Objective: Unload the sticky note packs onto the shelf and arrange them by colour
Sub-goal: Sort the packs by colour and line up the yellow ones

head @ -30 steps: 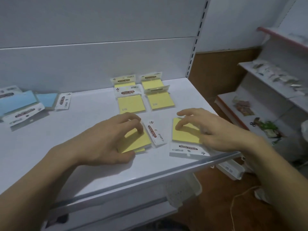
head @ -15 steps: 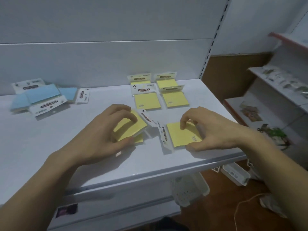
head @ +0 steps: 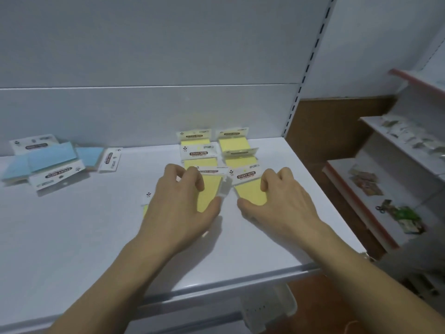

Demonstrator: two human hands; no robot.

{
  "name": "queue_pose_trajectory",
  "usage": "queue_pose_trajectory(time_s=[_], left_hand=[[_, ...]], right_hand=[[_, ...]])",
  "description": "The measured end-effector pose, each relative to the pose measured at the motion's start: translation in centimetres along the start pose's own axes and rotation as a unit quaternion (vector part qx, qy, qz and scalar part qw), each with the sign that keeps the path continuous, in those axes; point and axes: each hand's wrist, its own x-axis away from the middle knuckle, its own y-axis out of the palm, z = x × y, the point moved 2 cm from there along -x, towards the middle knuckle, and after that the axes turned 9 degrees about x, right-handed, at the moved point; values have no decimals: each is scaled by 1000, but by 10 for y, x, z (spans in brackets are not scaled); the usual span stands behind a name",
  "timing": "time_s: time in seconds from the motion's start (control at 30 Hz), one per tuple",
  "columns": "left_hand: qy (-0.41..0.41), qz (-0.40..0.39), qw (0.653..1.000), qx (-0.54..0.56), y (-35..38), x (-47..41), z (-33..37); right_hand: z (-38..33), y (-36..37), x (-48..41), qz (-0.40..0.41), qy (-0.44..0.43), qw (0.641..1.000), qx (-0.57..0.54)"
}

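Centre of frame: your left hand (head: pixel 183 203) grips the left yellow pack (head: pixel 209 192), your right hand (head: pixel 285 203) grips the right yellow pack (head: pixel 250 192), both on the white shelf (head: pixel 72 237); blue packs (head: pixel 50 157) lie at left.

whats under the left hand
A yellow sticky note pack, pinched between fingers and thumb of the left hand. A second pack's white header card peeks out left; the rest is covered.
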Motion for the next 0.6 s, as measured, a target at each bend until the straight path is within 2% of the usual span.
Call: queue_pose_trajectory(time_s=[0.13,0.3,0.43,0.6], left_hand=[[-12,20,998,-62,20,-6,11],[-41,50,989,-130,33,-6,11],[-40,72,986,-145,38,-6,13],[-36,66,991,-115,34,6,9]], right_hand=[[1,1,-5,-14,-23,999,22],[24,-9,-18,-116,-104,987,-45],[39,-14,-25,-159,-166,971,-64],[48,-11,-32,-144,-205,963,-93]])
